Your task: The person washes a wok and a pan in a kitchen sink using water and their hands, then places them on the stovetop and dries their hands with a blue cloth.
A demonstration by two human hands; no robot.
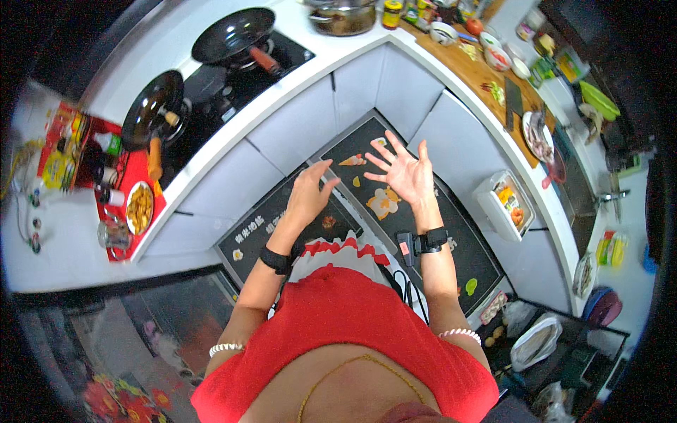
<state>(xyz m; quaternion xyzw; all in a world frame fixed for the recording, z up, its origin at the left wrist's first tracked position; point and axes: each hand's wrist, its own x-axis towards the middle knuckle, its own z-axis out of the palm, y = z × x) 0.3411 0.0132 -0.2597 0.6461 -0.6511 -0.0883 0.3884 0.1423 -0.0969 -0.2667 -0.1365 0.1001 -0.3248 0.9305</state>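
Note:
My left hand [311, 193] hangs in the air in front of my body, back upward, with the thumb away from loosely bent fingers and nothing held. Beside it, my right hand [406, 173] is raised palm up with its fingers spread, also holding nothing. Dark bands circle both wrists, and a small device [406, 248] is strapped at the right one. Below the hands lie two dark printed floor mats [365, 185]. Neither hand touches the white countertop [296, 79] or the light cabinet doors [296, 129].
Two black woks [232, 34] [151, 113] stand on the gas hob at left, near a plate of food [139, 207]. At right, a cutting board [476, 69] bears a cleaver [513, 100] and a plate of fish [538, 136]. A white bin [500, 211] hangs at the counter's edge.

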